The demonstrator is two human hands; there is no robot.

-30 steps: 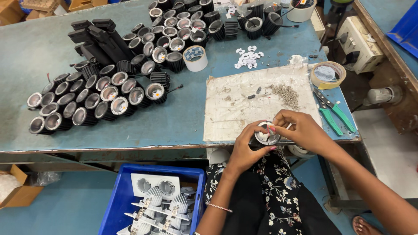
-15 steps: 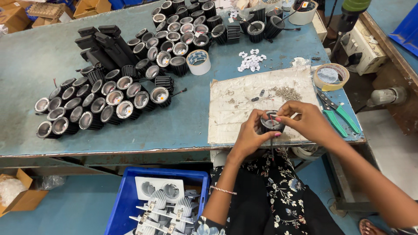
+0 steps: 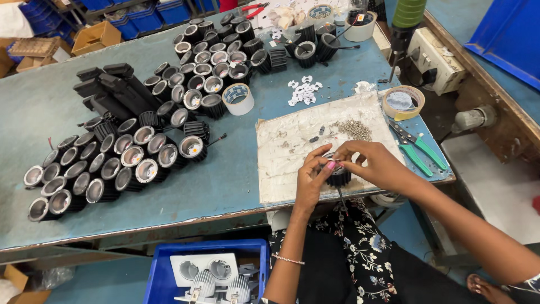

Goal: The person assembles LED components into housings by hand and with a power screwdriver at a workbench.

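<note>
we've got the black finned lamp housing (image 3: 339, 175) pinched in both hands, left hand (image 3: 311, 183) and right hand (image 3: 376, 164), fingers closed round it | sits at desk (image 3: 225, 186) edge | loose grip = probably drops off | scattered screws (image 3: 354, 129) close by, easy to knock

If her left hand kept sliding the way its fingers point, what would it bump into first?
The left hand points up and to the right, at the black lamp it already touches. Just past that are the right hand's fingers, then probably the screw pile; depth is hard to judge.
</note>
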